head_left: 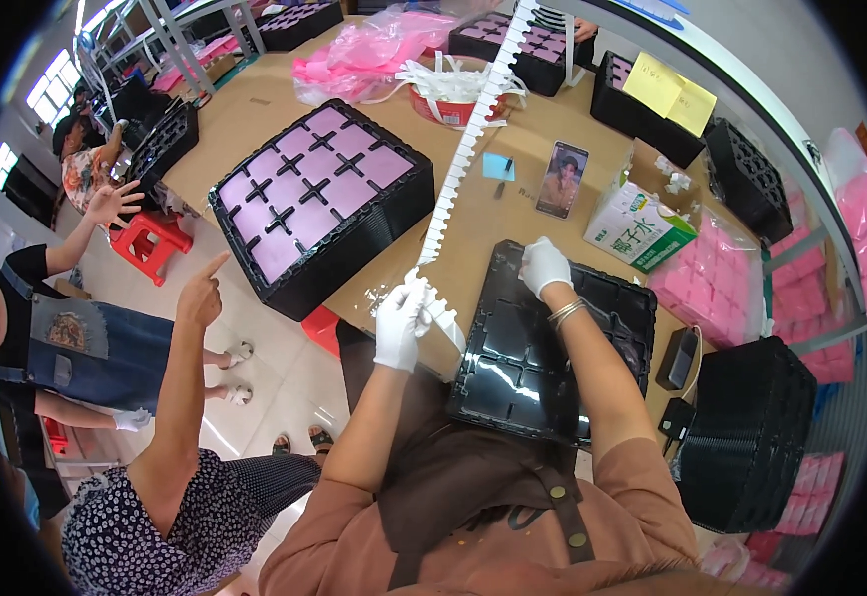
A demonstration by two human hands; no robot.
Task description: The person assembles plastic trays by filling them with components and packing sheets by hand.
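My left hand [401, 323], in a white glove, pinches a long white toothed strip [460, 169] near the table's front edge. The strip runs from there up past the far side of the table, and a short end of it hangs by the near tray. My right hand [545, 266], also gloved, is closed over the far edge of a shiny black plastic tray [513, 372] in front of me; what its fingers hold, if anything, is hidden. To the left stands a stack of black trays [394, 214] whose top one has purple pads [319, 179] in its compartments.
A red basin of white strips [443, 94], pink plastic film [364, 50], a phone [562, 179], a green-and-white carton [642, 219] and bagged pink packs [710, 283] lie around the table. Black trays [751, 437] are stacked right. Two people stand close left, one arm [190, 348] pointing, near a red stool [150, 243].
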